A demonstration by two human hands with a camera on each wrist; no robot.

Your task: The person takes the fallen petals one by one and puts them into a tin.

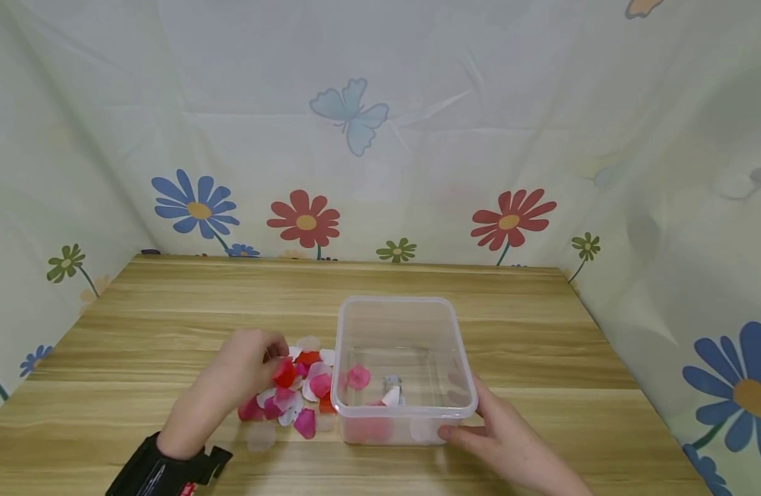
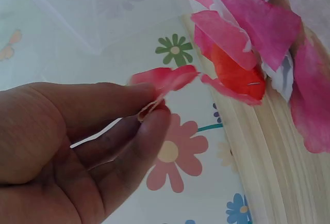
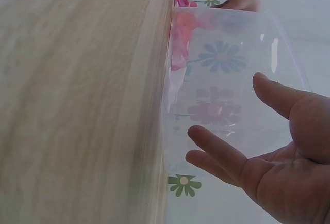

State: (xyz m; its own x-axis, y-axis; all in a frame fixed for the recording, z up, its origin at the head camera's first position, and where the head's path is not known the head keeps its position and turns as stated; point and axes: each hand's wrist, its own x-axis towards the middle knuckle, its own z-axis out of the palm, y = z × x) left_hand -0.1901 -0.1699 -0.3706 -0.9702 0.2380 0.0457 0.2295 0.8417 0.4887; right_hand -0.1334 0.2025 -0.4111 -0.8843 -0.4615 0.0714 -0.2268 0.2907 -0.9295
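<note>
Okay, left hand (image 1: 239, 368): thumb and fingertip pinching the edge of a pinkish-red petal (image 2: 167, 79), at the left side of the petal pile (image 1: 285, 397).
Pinch tip: go light imo, these look thin and would probably crease. One edge is plenty, and a little wiggle should shake off any neighbour that clings.
Right hand (image 1: 504, 441): fingers spread, touching the clear plastic box (image 1: 405, 412) around its near right corner. Decent for bracing, just don't squeeze, the walls look bendy.
Box: upright on the bench (image 1: 517, 331), just right of the pile, open-topped. A pink petal (image 1: 358, 377) lies inside, plus a whitish bit (image 1: 391, 397) I can't make out.
In the way: the box's left wall, petals crowded near it, so a low sideways move could bump it.
Also watch: black wrist strap (image 1: 169, 465), might snag the pale petal (image 1: 260, 436) nearby.
Backdrop: floral curtain (image 1: 430, 172) behind the bench.
</note>
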